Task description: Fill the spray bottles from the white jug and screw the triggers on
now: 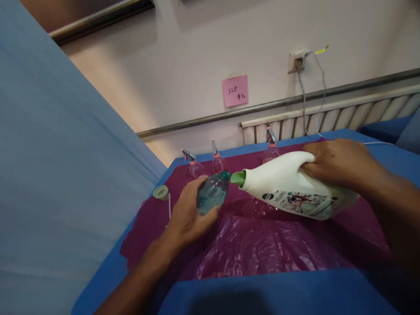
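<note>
My left hand (190, 214) is wrapped round a clear greenish plastic bottle (212, 192), which leans to the right with its green neck uncapped. My right hand (337, 162) grips the handle of a large white detergent jug (295, 188), tipped so that its green spout (239, 178) faces the bottle's mouth. A small gap separates spout and mouth, and I cannot make out any liquid between them. Behind the bottle stand two clear spray bottles (196, 169) with grey and pink trigger heads. Another spray bottle (271, 151) is partly hidden behind the jug.
A purple plastic sheet (256, 249) covers much of the blue surface (210, 291). At the left lie a pale green cap (160, 192) and a thin white stick (169, 205). A blue curtain (65, 153) hangs on the left. A cable (303, 100) runs down from the wall socket (298, 61).
</note>
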Tool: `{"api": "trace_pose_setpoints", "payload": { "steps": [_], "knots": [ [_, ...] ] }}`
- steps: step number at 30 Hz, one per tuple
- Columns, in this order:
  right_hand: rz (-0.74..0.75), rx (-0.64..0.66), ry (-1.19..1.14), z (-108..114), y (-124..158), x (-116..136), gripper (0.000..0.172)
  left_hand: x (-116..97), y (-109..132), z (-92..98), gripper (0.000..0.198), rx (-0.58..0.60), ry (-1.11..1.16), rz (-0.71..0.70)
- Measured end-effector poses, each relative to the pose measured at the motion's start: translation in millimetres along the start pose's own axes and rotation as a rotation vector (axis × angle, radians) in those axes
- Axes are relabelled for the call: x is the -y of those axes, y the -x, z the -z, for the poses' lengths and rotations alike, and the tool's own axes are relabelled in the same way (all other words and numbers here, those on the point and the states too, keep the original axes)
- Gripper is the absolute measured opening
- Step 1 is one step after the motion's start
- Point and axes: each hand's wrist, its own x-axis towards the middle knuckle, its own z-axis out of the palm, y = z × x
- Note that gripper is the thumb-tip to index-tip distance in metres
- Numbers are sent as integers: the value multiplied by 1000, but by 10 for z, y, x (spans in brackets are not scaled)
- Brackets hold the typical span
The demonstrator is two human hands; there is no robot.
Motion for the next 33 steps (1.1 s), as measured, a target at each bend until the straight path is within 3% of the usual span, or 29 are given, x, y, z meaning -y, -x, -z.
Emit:
{"api": "trace_pose_setpoints", "payload": {
  "steps": [9, 25, 33],
  "knots": [
    [-10, 31, 55, 41, -3, 40, 32, 164, -88, 97, 75, 34, -193, -284],
    [65, -44, 27, 35, 32, 88, 20, 43, -224, 360, 75, 97, -438, -476],
    [74, -6, 46, 73, 32, 112, 23, -81, -270, 463, 75, 155, -557, -508]
  ]
}}
